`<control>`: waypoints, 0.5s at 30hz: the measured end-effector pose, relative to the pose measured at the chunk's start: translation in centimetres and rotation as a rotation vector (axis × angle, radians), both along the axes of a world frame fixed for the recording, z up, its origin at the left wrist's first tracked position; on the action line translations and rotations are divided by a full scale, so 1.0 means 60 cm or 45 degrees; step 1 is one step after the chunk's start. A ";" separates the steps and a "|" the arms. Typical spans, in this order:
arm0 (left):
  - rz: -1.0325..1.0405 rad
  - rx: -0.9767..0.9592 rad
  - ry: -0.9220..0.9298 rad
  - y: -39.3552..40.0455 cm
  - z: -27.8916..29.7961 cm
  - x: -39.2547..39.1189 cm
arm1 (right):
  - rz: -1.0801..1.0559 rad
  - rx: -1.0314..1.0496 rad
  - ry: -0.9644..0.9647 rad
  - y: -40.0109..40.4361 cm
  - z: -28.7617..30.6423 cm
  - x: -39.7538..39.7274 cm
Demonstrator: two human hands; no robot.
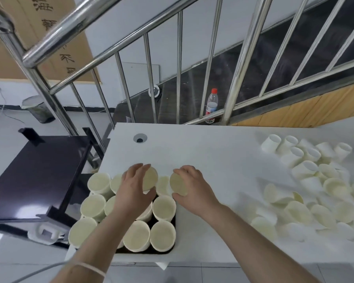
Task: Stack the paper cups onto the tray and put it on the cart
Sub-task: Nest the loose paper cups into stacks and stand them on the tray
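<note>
The left hand point(134, 188) grips a paper cup point(149, 179) by its side, fingers over the far rim and thumb under the near one, the cup's mouth tilted toward the camera. It hangs above the far middle of the tray. Just to its right, the right hand point(189, 187) grasps a second cup point(178, 184) the same way, fingers curled over the far edge and thumb at the near edge, mouth facing left. The two held cups sit close together but apart.

Beneath both hands, at the near left of the white table point(213, 152), lies the dark tray point(168, 251), only its near edge and corner showing. It is packed with upright paper cups point(163, 235) in rows, rims touching or nearly so; the left forearm hides part of the middle rows.

To the right, well apart from the tray, a loose heap of paper cups point(307, 193) lies tipped over on the table.

Left of the table stands the black cart point(37, 174), its flat top level with the tray's far end.

Farther back, beyond the table's far edge, a plastic bottle with a red cap point(212, 105) stands behind a steel stair railing point(114, 23).
</note>
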State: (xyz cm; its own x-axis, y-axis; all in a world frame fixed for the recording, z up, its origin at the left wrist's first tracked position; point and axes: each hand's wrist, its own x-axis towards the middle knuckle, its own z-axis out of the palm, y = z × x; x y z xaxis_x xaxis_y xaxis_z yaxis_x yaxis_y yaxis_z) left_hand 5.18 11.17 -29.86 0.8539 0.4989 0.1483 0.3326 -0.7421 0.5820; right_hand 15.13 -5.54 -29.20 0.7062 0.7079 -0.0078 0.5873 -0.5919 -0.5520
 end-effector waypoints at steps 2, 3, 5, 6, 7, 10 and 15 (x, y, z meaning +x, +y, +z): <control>0.003 0.000 0.028 0.020 -0.003 0.002 | 0.006 -0.011 0.005 0.025 -0.003 -0.002; -0.003 -0.003 0.039 0.029 -0.006 0.004 | 0.009 -0.021 0.013 0.036 -0.006 -0.002; -0.022 -0.015 0.051 0.043 -0.013 0.007 | 0.012 -0.042 0.019 0.052 -0.011 0.001; -0.030 -0.020 0.055 0.048 -0.017 0.009 | 0.011 -0.049 0.013 0.058 -0.012 0.004; -0.038 -0.021 0.061 0.053 -0.020 0.011 | 0.008 -0.059 0.013 0.063 -0.014 0.007; -0.059 -0.016 0.090 0.066 -0.034 0.017 | 0.002 -0.091 0.017 0.076 -0.021 0.016; -0.114 -0.012 0.240 0.085 -0.057 0.027 | 0.026 -0.167 0.053 0.094 -0.039 0.025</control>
